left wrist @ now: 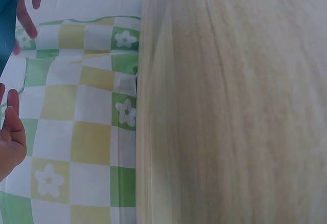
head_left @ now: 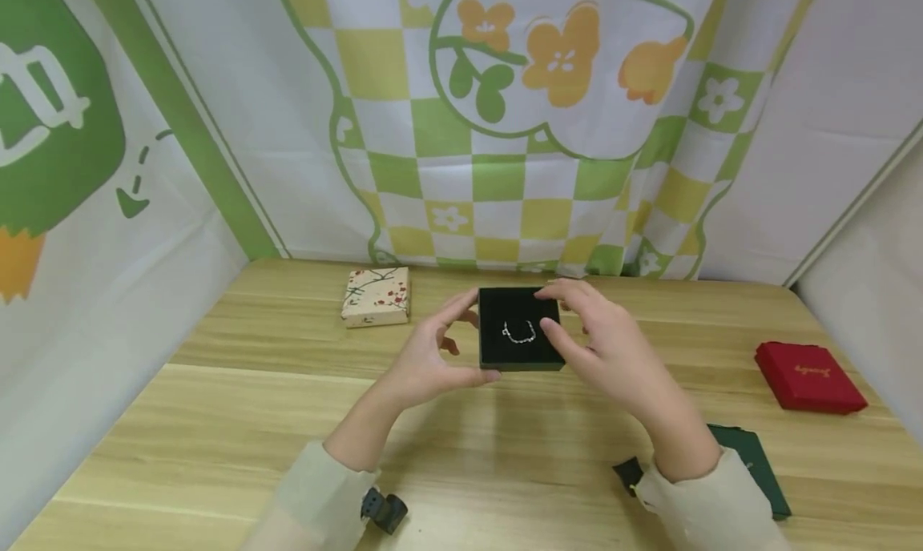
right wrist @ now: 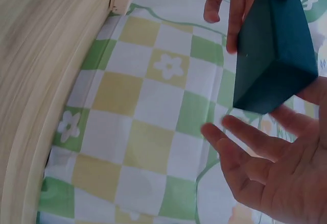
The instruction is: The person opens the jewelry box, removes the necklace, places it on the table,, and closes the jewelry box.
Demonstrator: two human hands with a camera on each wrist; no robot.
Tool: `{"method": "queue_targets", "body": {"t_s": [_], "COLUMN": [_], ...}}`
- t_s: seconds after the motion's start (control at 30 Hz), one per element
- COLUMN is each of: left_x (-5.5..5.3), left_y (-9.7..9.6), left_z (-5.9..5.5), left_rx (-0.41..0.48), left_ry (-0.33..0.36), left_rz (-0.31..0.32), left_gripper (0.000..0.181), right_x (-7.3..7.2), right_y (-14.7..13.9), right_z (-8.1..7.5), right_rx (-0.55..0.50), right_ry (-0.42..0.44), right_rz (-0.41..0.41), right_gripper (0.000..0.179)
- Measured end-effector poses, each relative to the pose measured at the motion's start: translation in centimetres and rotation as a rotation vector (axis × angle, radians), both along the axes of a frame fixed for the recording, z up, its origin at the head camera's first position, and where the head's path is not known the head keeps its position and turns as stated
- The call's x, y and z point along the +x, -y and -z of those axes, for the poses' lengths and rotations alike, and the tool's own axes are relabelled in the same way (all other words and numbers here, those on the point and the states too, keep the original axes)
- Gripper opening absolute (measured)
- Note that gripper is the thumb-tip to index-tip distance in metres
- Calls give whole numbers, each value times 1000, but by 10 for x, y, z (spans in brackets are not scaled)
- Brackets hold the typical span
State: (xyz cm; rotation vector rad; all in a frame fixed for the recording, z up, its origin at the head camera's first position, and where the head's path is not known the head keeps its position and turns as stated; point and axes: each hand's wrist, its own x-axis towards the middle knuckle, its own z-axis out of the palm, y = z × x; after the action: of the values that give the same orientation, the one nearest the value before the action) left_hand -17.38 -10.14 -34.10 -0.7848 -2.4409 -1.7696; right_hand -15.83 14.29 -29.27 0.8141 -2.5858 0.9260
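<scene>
Above the table, my left hand (head_left: 431, 357) grips a square dark green jewelry box (head_left: 521, 367) by its left side, thumb along the near edge. The box has no lid on, and a thin silver chain (head_left: 519, 336) lies in a U shape on its black insert. At the box's right side is my right hand (head_left: 613, 347), thumb and index finger over the insert and rim, the other fingers loosely spread. The right wrist view shows the box's underside (right wrist: 258, 50) with the right hand (right wrist: 276, 157) below it. Only part of the left hand (left wrist: 11, 142) appears in the left wrist view.
A cream box with a floral pattern (head_left: 376, 297) sits at the back left of the wooden table (head_left: 288, 423). Toward the right lie a red box (head_left: 809, 377) and a flat dark green piece (head_left: 757, 471), partly behind the right sleeve. A checkered curtain (head_left: 497, 191) hangs behind.
</scene>
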Motion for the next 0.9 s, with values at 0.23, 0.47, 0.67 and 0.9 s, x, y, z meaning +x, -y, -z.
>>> {"method": "queue_targets", "body": {"t_s": [0.23, 0.47, 0.67, 0.9], "left_x": [0, 0, 0, 1], "left_y": [1, 1, -2, -4], "left_z": [3, 5, 7, 4], "left_rx": [-31, -52, -83, -88], "left_ry": [2, 18, 9, 3], "left_rz": [29, 38, 53, 58], "left_gripper": [98, 98, 95, 96], "right_x": [4, 5, 9, 8], "right_y": [7, 7, 3, 4], "right_z": [-3, -5, -7, -4], "right_rx": [114, 206, 266, 219], "right_ry": [17, 91, 161, 162], "right_rz": [29, -4, 19, 8], "right_gripper": [36, 44, 41, 35]}}
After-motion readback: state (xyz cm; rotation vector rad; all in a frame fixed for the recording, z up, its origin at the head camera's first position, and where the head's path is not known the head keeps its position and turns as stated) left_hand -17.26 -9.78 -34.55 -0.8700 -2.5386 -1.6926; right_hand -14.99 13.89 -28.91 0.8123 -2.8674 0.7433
